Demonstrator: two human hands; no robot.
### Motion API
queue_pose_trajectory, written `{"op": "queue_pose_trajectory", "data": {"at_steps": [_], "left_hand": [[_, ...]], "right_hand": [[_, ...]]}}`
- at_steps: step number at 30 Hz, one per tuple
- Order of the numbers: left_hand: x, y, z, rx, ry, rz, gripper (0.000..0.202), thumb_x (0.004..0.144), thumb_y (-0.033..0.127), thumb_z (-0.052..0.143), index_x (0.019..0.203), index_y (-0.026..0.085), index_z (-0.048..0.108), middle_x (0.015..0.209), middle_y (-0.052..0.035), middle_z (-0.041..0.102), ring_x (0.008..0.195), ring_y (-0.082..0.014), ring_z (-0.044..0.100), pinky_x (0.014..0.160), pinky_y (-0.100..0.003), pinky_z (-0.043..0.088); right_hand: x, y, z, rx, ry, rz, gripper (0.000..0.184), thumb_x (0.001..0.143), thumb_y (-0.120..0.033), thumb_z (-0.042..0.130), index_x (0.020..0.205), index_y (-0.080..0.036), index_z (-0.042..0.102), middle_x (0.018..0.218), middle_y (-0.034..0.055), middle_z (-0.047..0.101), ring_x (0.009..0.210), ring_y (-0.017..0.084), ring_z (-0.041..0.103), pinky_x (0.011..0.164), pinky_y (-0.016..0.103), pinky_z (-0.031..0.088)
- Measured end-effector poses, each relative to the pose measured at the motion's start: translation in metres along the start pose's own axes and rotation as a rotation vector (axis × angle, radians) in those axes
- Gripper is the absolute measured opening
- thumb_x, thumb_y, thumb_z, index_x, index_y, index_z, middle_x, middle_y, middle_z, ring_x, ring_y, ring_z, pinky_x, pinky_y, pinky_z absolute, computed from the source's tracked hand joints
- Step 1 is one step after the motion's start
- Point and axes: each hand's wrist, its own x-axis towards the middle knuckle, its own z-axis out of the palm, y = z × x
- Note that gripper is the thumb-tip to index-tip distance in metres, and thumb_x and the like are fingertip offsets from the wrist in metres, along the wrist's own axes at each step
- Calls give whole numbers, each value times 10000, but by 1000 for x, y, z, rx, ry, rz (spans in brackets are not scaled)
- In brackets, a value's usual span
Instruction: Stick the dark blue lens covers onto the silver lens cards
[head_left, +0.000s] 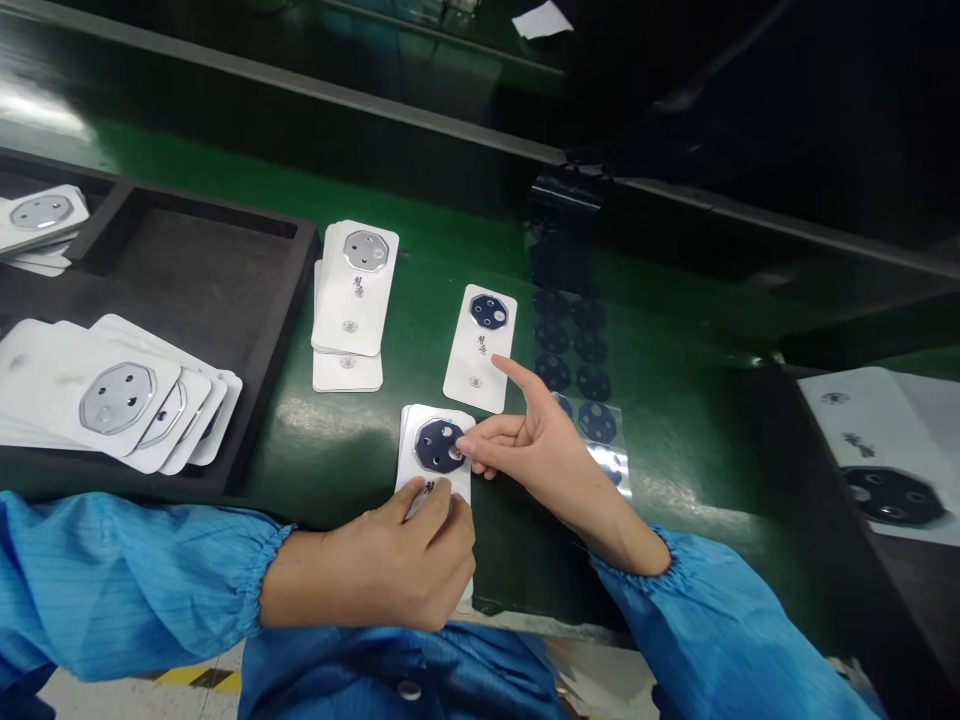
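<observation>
In front of me lies a small stack of white phone back covers (pixel 409 450), the top one with a dark blue camera sticker (pixel 433 446) in its octagonal ring. My left hand (pixel 397 560) is closed over the lower part of this stack, its bent fingertips on the top cover. Thumb and fingers of my right hand (pixel 529 435) pinch at the right edge of the sticker, the index finger stretched out. Just beyond that fingertip is a single cover (pixel 484 385) with a dark sticker. A clear sheet of dark round stickers (pixel 592 382) lies partly behind my right hand.
Left of centre stands another stack of covers (pixel 367 310) with plain silver rings. A black tray (pixel 202 270) on the left holds more covers (pixel 82 375). At the right, white covers (pixel 885 420) rest on a dark tray. A raised ledge (pixel 420 110) runs behind the green table.
</observation>
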Motion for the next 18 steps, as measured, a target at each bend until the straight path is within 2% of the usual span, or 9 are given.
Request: {"op": "queue_pose_trajectory", "data": {"at_steps": [10, 18], "left_hand": [[2, -1, -1, -28, -16, 1, 217, 957, 171, 506, 1004, 77, 696, 1087, -181, 688, 971, -299, 694, 818, -392, 614], [1, -2, -1, -20, -18, 21, 201, 960, 176, 537, 997, 71, 704, 1079, -182, 683, 979, -316, 693, 808, -398, 618]], "right_hand": [[4, -6, 0, -25, -13, 60, 1236, 665, -368, 958, 1592, -192, 159, 775, 36, 732, 643, 224, 667, 591, 317, 552], [6, -5, -2, -4, -32, 42, 1186, 675, -320, 964, 1558, -167, 186, 752, 45, 739, 615, 195, 651, 582, 278, 550]]}}
